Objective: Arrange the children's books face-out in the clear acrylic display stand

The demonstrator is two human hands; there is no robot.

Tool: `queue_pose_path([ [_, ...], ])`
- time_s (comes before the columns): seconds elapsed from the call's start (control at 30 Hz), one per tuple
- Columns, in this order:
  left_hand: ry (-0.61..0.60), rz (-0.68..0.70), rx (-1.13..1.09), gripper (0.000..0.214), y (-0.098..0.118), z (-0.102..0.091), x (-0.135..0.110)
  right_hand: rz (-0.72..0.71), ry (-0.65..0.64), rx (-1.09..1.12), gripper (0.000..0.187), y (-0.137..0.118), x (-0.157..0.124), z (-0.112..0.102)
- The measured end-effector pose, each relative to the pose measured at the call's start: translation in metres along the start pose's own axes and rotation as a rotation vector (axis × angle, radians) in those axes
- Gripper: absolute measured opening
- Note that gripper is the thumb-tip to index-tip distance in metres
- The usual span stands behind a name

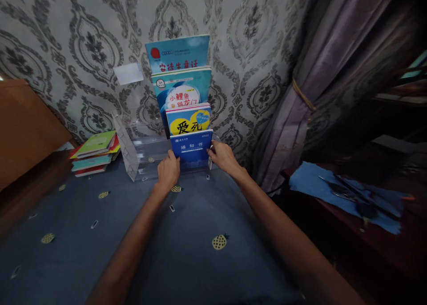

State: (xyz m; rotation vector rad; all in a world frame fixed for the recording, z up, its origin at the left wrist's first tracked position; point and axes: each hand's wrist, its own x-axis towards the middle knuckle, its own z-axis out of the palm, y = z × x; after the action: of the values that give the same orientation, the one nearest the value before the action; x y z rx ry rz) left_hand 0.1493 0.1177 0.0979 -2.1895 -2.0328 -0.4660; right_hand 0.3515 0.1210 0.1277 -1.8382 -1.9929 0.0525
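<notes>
A dark blue booklet (191, 148) stands upright in the front tier of a clear tiered rack (128, 156). My left hand (168, 170) is closed on the booklet's lower left edge, and my right hand (222, 156) pinches its right edge. Behind it, stepped upward, stand a yellow and blue book (187, 122), a teal book (182, 82) and a taller blue book (178, 51) at the back. Their lower parts are hidden by the ones in front. The rack's left half holds no books on its lower tiers.
A stack of colourful books (96, 151) lies left of the rack on the blue pineapple-print cloth (133, 234). A white card (128, 74) is behind, near the patterned wall. At right hang a tied purple curtain (300, 91) and a side table with a blue cloth (310, 180) under scissors-like tools.
</notes>
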Motion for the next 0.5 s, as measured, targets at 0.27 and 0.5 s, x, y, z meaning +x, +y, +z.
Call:
queue_pose_path([
  [0.27,-0.007,-0.006,0.017,0.038,0.0024,-0.0006,-0.0002,0.01,-0.01,0.016,0.022,-0.0012,0.0002,-0.0012],
  [0.5,-0.016,0.004,0.023,0.039,0.0006,-0.0015,0.0002,0.005,-0.021,0.028,0.022,0.0018,0.0013,-0.0026],
])
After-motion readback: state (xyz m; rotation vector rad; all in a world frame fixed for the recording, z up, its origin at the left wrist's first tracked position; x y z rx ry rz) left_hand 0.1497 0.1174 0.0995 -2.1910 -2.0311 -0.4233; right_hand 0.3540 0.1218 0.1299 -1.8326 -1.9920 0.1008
